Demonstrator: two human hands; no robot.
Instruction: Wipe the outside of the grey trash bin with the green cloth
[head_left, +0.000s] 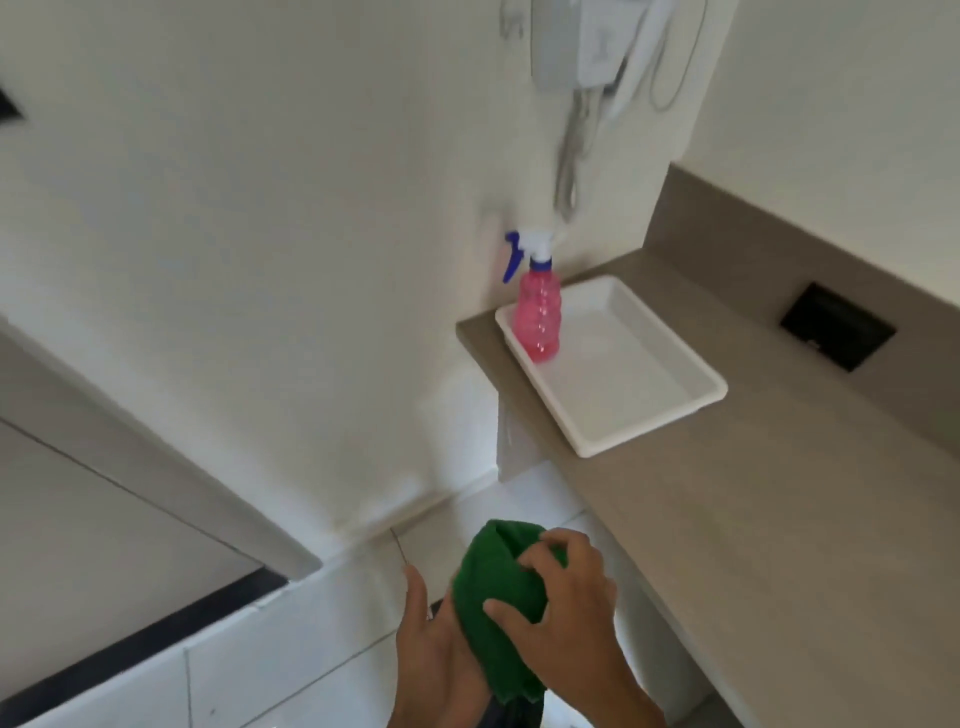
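Green cloth (493, 587) sits bunched between both hands, low and in front of the bench (753, 519). The right hand (566, 608) curls its fingers (535, 558) over it, grasping; the left hand (431, 649) cups it from below. On the bench, a white tray (649, 395) holds a pink spray bottle (537, 317) upright.
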